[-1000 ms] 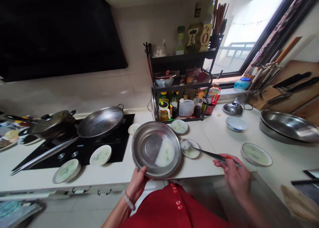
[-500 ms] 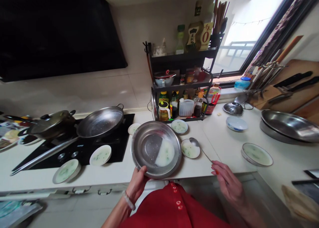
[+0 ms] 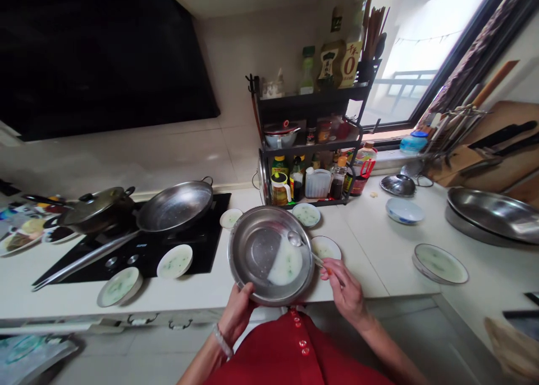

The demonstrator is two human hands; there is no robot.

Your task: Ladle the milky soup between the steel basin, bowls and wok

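My left hand (image 3: 241, 306) grips the near rim of a steel basin (image 3: 252, 250), thumb on top. The basin is tilted, so pale soup with green bits (image 3: 287, 264) pools at its right side. A metal spoon (image 3: 295, 238) is in my right hand (image 3: 346, 288), its bowl over the soup inside the basin; whether it touches the soup I cannot tell. Just right of the basin stands a bowl of the same soup (image 3: 330, 247), partly behind the spoon handle. Another soup bowl (image 3: 306, 214) is behind the basin, and a small one (image 3: 231, 218) sits at its back left.
Soup bowls stand at the left front (image 3: 120, 287), by the hob (image 3: 174, 261) and far right (image 3: 440, 264). A wok (image 3: 177, 205) and a lidded pot (image 3: 96, 208) rest on the hob. Behind the basin is a black rack (image 3: 311, 146) with bottles. Steel pans (image 3: 492, 211) lie at right.
My right hand has moved left, bringing the spoon from above the bowl on the right to over the soup in the basin. My left hand keeps its hold on the rim.
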